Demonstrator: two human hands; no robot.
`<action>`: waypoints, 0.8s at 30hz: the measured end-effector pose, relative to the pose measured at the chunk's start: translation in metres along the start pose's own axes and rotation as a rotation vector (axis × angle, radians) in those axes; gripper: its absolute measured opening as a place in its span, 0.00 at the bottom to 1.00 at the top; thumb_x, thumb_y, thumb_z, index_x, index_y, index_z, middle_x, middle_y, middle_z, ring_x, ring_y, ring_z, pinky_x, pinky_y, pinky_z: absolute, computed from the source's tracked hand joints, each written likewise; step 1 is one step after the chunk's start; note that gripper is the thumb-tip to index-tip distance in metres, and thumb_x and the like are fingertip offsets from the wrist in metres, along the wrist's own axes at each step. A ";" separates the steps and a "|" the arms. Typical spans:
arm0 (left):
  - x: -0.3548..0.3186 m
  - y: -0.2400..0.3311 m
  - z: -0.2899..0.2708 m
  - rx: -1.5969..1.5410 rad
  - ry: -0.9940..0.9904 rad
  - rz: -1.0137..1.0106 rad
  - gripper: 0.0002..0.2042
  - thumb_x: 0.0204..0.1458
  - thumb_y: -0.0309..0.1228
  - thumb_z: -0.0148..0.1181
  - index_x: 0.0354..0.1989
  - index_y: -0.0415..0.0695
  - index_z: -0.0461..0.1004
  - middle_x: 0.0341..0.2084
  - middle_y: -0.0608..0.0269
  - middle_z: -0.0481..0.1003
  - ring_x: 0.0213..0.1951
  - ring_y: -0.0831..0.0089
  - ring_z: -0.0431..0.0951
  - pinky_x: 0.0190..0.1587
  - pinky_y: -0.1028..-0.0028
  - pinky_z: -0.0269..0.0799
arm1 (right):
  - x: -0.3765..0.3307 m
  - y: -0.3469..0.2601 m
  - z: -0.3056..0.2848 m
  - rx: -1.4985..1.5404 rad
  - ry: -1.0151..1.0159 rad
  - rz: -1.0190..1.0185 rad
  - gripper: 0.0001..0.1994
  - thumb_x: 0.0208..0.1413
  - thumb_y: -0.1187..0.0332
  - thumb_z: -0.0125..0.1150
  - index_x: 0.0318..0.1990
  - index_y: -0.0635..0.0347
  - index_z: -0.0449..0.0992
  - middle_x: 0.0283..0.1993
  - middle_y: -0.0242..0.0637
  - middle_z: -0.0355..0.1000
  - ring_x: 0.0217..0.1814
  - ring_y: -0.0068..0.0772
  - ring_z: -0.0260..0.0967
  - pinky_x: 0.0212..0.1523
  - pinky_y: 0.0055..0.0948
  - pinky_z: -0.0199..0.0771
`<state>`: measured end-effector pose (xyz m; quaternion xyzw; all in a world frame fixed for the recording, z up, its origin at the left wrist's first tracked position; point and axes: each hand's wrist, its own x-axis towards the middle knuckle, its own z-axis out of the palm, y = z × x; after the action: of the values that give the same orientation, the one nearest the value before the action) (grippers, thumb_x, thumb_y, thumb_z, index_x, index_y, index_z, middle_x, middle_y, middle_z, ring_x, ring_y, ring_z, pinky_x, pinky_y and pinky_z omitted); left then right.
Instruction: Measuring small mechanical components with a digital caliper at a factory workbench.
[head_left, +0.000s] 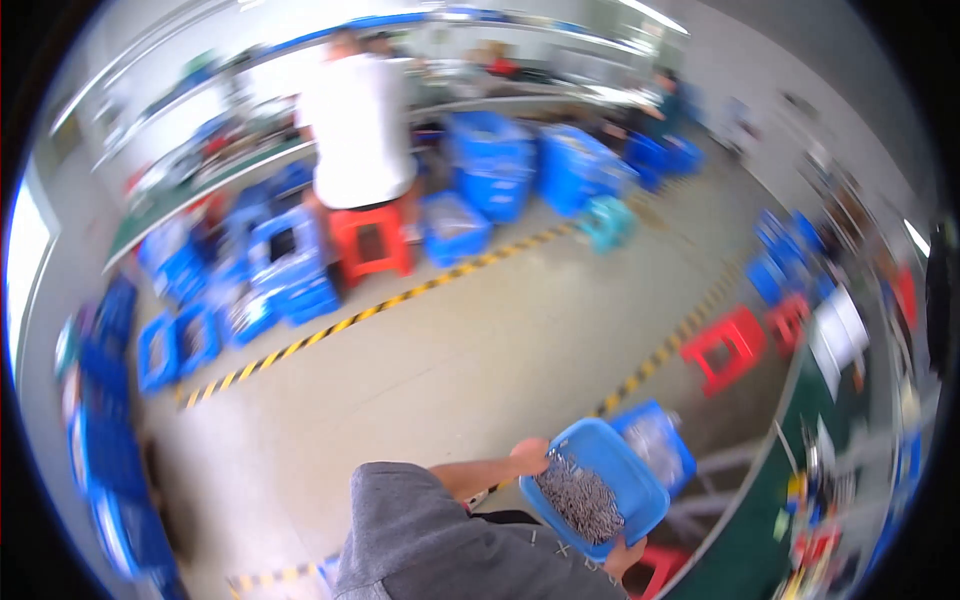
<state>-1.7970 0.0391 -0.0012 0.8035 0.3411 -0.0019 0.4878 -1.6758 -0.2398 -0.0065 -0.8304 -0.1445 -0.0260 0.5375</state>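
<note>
Currently I see both hands closed on a light-blue tub: the left hand is curled over its left rim, the right hand grips the near right corner, though I can't make out its fingers underneath. The tub sits in front of the body, over the floor, with small grey parts heaped toward its left and near sides. The left forearm reaches out bare from a grey sleeve; the right one is mostly hidden.

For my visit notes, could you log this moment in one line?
Left hand: gripping blue bin | Right hand: gripping its opposite end | Contents: small gray pieces
</note>
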 end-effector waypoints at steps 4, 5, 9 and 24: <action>-0.025 -0.052 -0.139 -0.025 0.398 -0.280 0.13 0.34 0.30 0.51 0.32 0.40 0.71 0.31 0.48 0.72 0.37 0.54 0.72 0.40 0.62 0.68 | 0.071 -0.062 0.161 -0.061 -0.467 -0.255 0.17 0.31 0.78 0.54 0.36 0.71 0.67 0.33 0.49 0.68 0.36 0.43 0.66 0.41 0.36 0.63; -0.029 -0.057 -0.164 -0.030 0.426 -0.340 0.13 0.34 0.30 0.51 0.32 0.40 0.71 0.31 0.48 0.72 0.37 0.54 0.72 0.40 0.62 0.68 | 0.082 -0.078 0.194 0.038 -0.522 -0.328 0.16 0.31 0.78 0.54 0.34 0.70 0.67 0.31 0.48 0.68 0.34 0.42 0.66 0.39 0.35 0.63; -0.037 -0.025 -0.226 0.072 0.489 -0.378 0.16 0.33 0.33 0.54 0.33 0.41 0.71 0.31 0.49 0.73 0.37 0.56 0.72 0.40 0.64 0.68 | 0.123 -0.111 0.255 0.163 -0.677 -0.203 0.12 0.28 0.79 0.54 0.28 0.68 0.67 0.27 0.46 0.68 0.29 0.40 0.66 0.33 0.34 0.64; 0.352 0.124 -0.183 -0.518 -0.280 -0.098 0.07 0.29 0.34 0.52 0.12 0.44 0.68 0.10 0.67 0.65 0.15 0.75 0.64 0.16 0.73 0.58 | 0.389 -0.147 0.155 -0.123 -0.137 0.036 0.11 0.26 0.78 0.46 0.25 0.70 0.66 0.21 0.43 0.64 0.24 0.37 0.61 0.30 0.31 0.62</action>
<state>-1.5191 0.3388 0.0735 0.6268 0.2983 -0.0493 0.7181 -1.3601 0.0384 0.1359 -0.8641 -0.1641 0.0319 0.4748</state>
